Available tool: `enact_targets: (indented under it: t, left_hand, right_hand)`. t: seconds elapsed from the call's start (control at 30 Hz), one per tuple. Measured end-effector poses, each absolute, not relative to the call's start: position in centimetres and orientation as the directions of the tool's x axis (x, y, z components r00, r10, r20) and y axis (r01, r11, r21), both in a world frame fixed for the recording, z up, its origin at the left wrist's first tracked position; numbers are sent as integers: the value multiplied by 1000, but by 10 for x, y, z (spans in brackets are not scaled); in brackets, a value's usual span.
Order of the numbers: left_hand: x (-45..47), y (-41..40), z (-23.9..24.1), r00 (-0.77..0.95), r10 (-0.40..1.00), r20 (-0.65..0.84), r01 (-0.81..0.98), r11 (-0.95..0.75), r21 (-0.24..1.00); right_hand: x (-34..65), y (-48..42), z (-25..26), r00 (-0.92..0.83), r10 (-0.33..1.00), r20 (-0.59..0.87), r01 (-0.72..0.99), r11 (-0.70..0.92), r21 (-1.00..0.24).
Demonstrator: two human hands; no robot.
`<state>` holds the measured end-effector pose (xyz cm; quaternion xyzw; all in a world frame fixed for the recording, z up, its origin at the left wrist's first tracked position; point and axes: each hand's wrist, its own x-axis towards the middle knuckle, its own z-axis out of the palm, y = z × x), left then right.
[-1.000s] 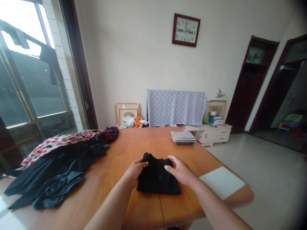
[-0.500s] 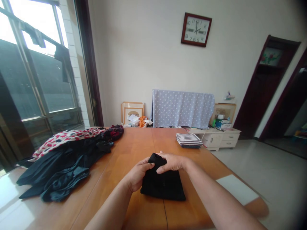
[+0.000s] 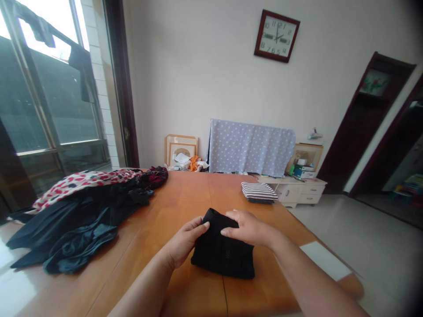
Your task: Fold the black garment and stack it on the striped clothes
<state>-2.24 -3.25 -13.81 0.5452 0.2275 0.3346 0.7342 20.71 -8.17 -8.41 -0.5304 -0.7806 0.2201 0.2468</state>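
A black folded garment (image 3: 223, 257) rests on the wooden table (image 3: 185, 198) in front of me, its far edge raised a little. My left hand (image 3: 187, 237) grips the left side of that far edge, thumb on top and fingers behind the cloth. On the right, my right hand (image 3: 246, 226) has its thumb on the near face and its fingers over the far edge, pinching the fabric. The exact kind of garment cannot be made out from the fold.
A loose pile of dark clothes (image 3: 89, 224) with a red-and-black patterned white cloth (image 3: 86, 182) lies on the left. A folded striped garment (image 3: 259, 191) sits on a dark one at the back right. A pale sheet (image 3: 325, 259) lies near the right edge.
My right hand has slid right along the far edge, apart from my left hand. The top of the black garment is spread wider. The view has shifted slightly.
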Motion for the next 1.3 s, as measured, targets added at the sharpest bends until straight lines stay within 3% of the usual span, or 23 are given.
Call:
enact_targets:
  t: [0.1, 0.27, 0.43, 0.53, 0.63, 0.77, 0.93, 1.1, 1.3]
  left_hand:
    - [-45, -41, -135, 687, 723, 69, -149, 48, 988]
    - [-80, -52, -145, 785, 620, 0, 16, -20, 1000]
    - [-85, -52, -155, 744, 668, -1, 139, -154, 978]
    - [-84, -52, -154, 728, 685, 38, 184, -248, 951]
    - [-86, -55, -152, 740, 662, 118, 210, -394, 895]
    - [-85, -59, -153, 776, 608, 171, 245, -540, 805]
    - [-83, -59, -158, 787, 591, 174, 303, -618, 726]
    - [-84, -62, -151, 783, 613, 111, 363, -594, 717]
    - [-76, -64, -149, 681, 731, 49, 473, -489, 733]
  right_hand:
    - [194, -118, -76, -335, 902, 273, 792, 427, -438]
    - [170, -169, -85, -508, 809, 295, 767, 581, -273]
    - [149, -184, -118, -686, 677, 266, 702, 712, -1]
    - [143, -185, -132, -719, 623, 306, 670, 739, 69]
    - [143, -185, -134, -715, 604, 353, 655, 755, 37]
    - [147, -186, -116, -693, 666, 277, 693, 721, -2]
    - [158, -175, -88, -565, 786, 253, 758, 615, -217]
    - [176, -138, -78, -478, 842, 249, 757, 539, -368]
    - [199, -83, -86, -383, 904, 188, 734, 422, -533]
